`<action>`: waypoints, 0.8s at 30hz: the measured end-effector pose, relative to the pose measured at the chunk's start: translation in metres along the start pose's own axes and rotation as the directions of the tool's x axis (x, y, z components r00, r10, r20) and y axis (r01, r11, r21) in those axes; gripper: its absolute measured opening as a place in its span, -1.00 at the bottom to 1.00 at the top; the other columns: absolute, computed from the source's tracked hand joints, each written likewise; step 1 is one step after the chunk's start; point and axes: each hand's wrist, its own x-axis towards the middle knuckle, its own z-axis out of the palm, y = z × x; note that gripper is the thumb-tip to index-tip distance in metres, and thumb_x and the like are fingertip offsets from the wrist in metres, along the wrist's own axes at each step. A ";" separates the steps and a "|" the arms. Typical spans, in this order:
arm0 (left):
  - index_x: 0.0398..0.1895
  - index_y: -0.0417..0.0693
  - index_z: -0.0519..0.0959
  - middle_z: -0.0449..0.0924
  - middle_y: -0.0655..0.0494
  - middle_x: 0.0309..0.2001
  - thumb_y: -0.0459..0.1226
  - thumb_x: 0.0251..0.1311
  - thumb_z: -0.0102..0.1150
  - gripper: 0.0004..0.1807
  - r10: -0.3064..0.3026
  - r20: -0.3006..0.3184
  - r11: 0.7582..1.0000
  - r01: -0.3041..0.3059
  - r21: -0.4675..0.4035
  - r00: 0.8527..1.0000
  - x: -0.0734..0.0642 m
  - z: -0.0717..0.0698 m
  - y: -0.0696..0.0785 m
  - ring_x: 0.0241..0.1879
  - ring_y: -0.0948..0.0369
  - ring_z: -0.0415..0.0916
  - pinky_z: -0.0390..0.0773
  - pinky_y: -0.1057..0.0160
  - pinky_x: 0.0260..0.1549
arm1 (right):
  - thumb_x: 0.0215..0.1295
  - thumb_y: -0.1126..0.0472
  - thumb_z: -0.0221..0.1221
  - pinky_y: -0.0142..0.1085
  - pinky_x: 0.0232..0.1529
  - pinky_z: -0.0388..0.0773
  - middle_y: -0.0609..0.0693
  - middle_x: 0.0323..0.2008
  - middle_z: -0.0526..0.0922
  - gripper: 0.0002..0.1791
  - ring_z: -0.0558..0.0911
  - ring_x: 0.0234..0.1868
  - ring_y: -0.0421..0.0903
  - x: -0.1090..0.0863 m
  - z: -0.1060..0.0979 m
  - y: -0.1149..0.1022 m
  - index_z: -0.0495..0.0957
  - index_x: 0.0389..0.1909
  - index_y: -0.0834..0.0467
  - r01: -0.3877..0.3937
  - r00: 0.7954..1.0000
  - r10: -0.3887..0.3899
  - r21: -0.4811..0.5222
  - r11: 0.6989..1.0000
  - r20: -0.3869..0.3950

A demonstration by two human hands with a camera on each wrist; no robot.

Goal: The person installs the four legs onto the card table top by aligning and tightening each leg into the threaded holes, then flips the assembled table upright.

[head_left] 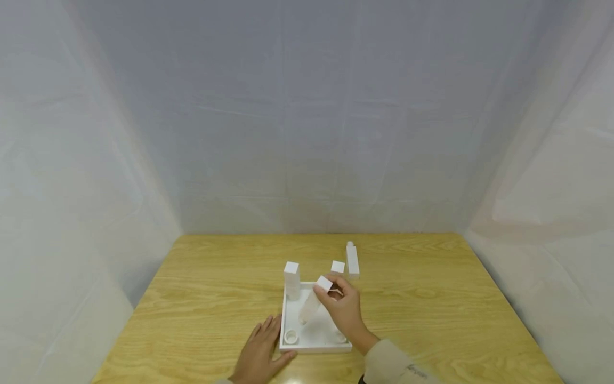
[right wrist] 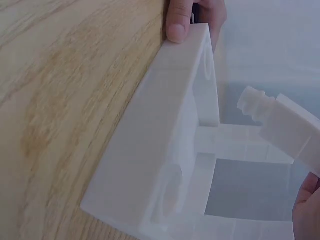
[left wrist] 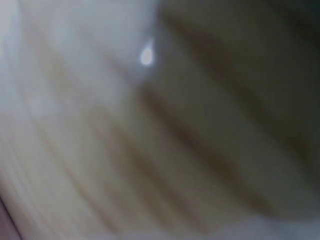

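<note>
A white square-sided post (head_left: 309,308) with a threaded end hangs tilted over a shallow white tray (head_left: 315,350). My right hand (head_left: 346,309) pinches it near its flat end, and the threaded end points down and left. In the right wrist view the screw thread of this post (right wrist: 290,125) shows plainly above the tray (right wrist: 145,130). My left hand (head_left: 259,349) rests at the tray's front left corner, fingers straight along the left side and thumb against the front wall. A round ring-shaped socket (head_left: 291,336) sits in that corner; another socket (head_left: 340,337) at the front right is partly hidden.
One white post (head_left: 291,280) stands upright at the tray's back left corner. Behind my right hand another post (head_left: 338,266) shows only its top. A further post (head_left: 353,260) lies on the wooden table (head_left: 422,298) at the back right. The left wrist view is a blur.
</note>
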 end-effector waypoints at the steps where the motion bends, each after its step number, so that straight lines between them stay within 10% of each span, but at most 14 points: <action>1: 0.40 -0.18 0.26 0.36 -0.06 0.32 0.35 0.11 0.02 -0.02 0.003 0.001 1.000 -0.003 -0.001 1.000 0.000 0.000 0.000 0.32 -0.04 0.29 0.24 -0.13 0.30 | 0.03 0.53 0.31 -0.40 -0.28 0.66 0.29 -0.26 0.61 -0.72 0.57 -0.34 -0.29 -0.001 0.002 0.000 0.55 -0.19 0.50 0.002 1.000 -0.002 -0.001 1.000 0.008; 16: 0.40 -0.11 0.27 0.40 0.02 0.31 0.33 0.10 0.07 -0.05 0.013 -0.027 1.000 -0.013 0.001 1.000 -0.001 0.005 -0.004 0.32 0.00 0.30 0.25 -0.08 0.31 | 0.03 0.45 0.36 -0.24 -0.23 0.70 0.16 -0.27 0.63 -0.75 0.62 -0.31 -0.18 -0.014 0.020 0.007 0.60 -0.24 0.38 0.106 0.981 -0.091 -0.081 0.991 0.172; 24: 0.37 -0.11 0.32 0.45 0.02 0.27 0.29 0.07 0.15 -0.08 0.045 -0.084 0.999 -0.045 0.001 0.995 -0.002 0.006 -0.004 0.29 -0.01 0.35 0.30 -0.09 0.25 | 0.03 0.42 0.38 -0.31 -0.31 0.69 0.14 -0.29 0.63 -0.72 0.65 -0.33 -0.05 -0.017 0.024 0.033 0.60 -0.20 0.32 0.303 0.916 -0.252 -0.127 0.945 0.313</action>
